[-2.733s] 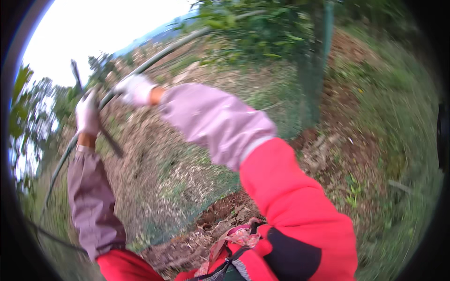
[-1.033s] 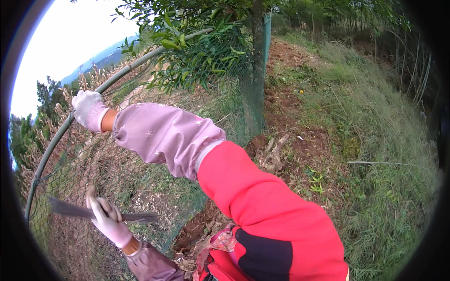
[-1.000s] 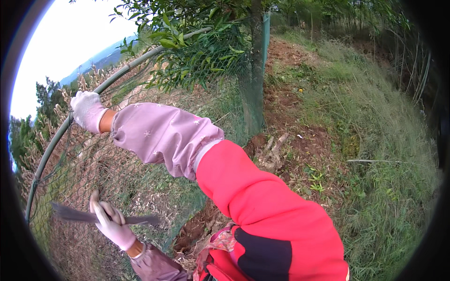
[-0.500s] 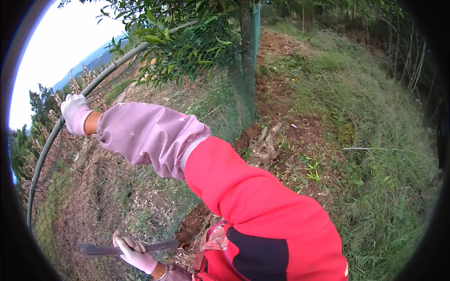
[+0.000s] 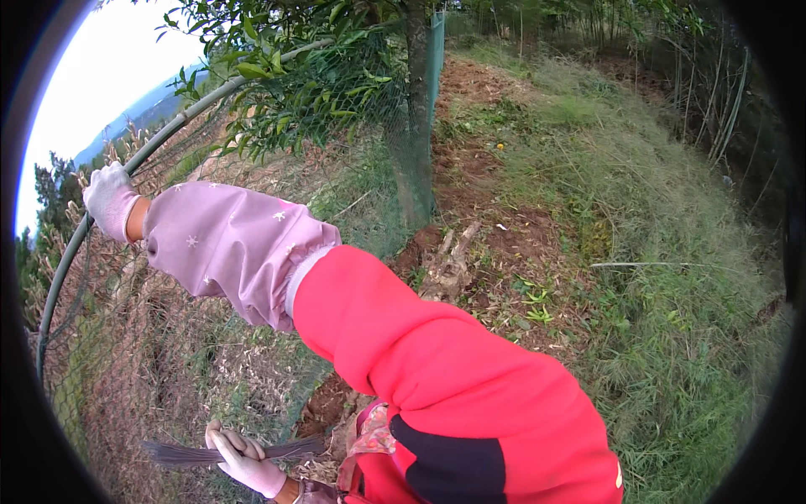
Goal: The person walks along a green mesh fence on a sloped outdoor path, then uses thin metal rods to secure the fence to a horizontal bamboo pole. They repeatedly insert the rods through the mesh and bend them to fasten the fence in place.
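Stretched across to the upper left, my right hand in a whitish-pink glove is closed round a bent grey-green pole. Green netting hangs along that pole. Low in the view, my left hand, gloved too, is closed on a bundle of thin dark strands, which lies crosswise and sticks out on both sides of the fingers. A lilac sleeve cover and a red sleeve cover my right arm and hide part of the netting.
A tree trunk with leafy branches stands by the netting. Beyond my arm a stump sits on reddish soil. Tall grass covers the slope at right, with a thin pale stick lying in it.
The view has swung slightly, so the trunk, stump and pole appear farther left. Both hands keep their holds on the pole and the bundle.
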Demonstrator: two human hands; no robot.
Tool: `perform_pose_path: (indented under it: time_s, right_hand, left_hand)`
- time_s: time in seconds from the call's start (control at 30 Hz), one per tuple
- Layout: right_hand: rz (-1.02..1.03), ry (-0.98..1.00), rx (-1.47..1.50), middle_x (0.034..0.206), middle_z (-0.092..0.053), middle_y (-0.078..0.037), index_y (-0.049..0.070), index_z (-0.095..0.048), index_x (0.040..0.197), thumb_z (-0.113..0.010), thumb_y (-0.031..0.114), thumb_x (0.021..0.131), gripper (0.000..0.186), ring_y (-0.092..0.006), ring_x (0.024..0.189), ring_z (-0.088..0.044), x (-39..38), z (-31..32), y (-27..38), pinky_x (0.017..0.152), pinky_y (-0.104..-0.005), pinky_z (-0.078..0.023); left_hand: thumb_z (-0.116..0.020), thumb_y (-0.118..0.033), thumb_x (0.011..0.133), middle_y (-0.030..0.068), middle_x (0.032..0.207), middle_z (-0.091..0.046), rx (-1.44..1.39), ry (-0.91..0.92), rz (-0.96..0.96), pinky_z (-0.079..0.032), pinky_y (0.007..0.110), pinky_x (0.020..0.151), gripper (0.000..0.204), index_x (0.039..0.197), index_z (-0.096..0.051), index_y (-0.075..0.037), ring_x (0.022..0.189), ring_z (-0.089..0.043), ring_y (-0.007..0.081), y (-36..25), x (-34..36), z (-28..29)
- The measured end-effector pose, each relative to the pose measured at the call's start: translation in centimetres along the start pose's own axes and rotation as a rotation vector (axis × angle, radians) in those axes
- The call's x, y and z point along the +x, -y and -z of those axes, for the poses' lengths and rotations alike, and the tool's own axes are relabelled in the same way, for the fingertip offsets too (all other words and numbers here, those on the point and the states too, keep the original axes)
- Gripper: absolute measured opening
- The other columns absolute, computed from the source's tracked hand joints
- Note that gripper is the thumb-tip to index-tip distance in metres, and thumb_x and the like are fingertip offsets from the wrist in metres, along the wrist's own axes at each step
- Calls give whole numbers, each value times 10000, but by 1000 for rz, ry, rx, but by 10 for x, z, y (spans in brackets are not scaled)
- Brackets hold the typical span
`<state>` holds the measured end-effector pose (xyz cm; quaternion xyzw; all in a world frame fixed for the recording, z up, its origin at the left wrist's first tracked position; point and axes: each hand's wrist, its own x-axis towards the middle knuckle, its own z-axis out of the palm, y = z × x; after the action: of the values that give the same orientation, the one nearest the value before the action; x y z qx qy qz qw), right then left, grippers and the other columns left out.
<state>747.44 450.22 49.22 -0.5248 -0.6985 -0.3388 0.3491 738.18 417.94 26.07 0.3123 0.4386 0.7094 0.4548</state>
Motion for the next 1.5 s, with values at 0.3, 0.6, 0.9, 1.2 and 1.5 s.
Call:
perform_pose_path:
  time_s: [0.3, 0.6, 0.9, 1.2, 1.5]
  right_hand:
    - [-68, -79, 233, 782, -650, -69, 165, -724, 779, -696, 248, 727, 102, -241, 834, -636, -1, 2, -9, 759, -379, -468]
    - [89, -346, 745, 649, -626, -83, 149, -713, 643, -644, 136, 631, 72, -283, 707, -619, 4, -20, -31, 665, -388, -509]
    - [28, 147, 498, 814, -686, -128, 119, -747, 804, -544, 331, 710, 308, -295, 868, -646, 1, 16, -30, 825, -373, -496]
    - [-298, 181, 207, 896, -677, -74, 125, -725, 899, -675, 464, 747, 375, -225, 874, -645, 15, 17, -1, 766, -369, -471]
    - [-379, 298, 364, 914, -706, -114, 89, -734, 899, -717, 387, 724, 346, -253, 904, -684, 11, 24, -12, 762, -367, -546]
  left_hand:
    - [-486, -272, 978, -87, 600, -251, 2, -60, 36, -149, 184, 356, 277, 1152, -549, -66, 444, -170, 1, 5, 0, 7]
    - [-541, -299, 927, -62, 646, -337, 84, -68, 66, -225, 229, 435, 272, 1100, -580, -92, 512, -270, 46, 11, 5, 6]
    - [-600, -297, 831, -32, 751, -502, 187, -75, 90, -353, 277, 570, 260, 974, -644, -84, 634, -453, 108, -1, -8, -14]
    - [-612, -293, 835, -41, 725, -452, 133, -52, 151, -353, 286, 566, 264, 1001, -643, -90, 634, -438, 90, 3, -3, -4]
    - [-623, -303, 855, 27, 770, -529, 131, -134, 119, -412, 314, 545, 251, 942, -623, -68, 656, -504, 128, 16, 4, 13]
